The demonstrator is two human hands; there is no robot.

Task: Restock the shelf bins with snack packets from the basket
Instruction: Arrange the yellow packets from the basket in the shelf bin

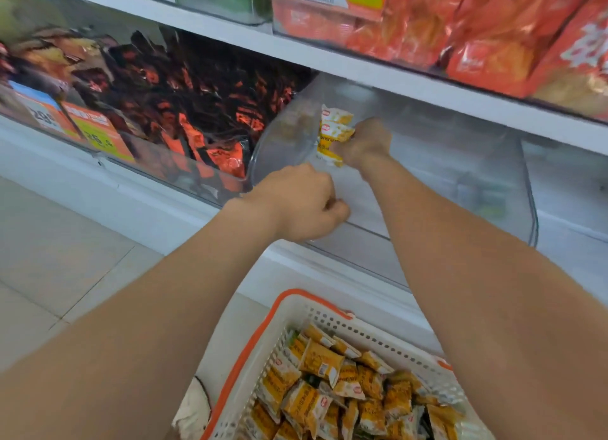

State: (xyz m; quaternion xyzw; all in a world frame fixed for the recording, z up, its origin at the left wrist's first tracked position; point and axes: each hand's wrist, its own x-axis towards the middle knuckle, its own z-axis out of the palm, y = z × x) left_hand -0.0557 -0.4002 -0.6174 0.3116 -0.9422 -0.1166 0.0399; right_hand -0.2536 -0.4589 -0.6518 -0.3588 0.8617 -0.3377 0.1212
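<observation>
Restocking looks barely begun: the right hand (365, 143) grasps a few yellow packets (334, 132) deep inside the clear bin (530, 193), against its left wall, and the bin otherwise looks nearly bare. At the bin's front edge the left hand (296, 202) is curled; whether it grips that edge I cannot tell. Below, the basket (250, 337) holds a heap more, so most remains.

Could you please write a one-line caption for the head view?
Right hand holds yellow snack packets inside a clear shelf bin, left hand curled at its front edge, stocked basket below.
</observation>
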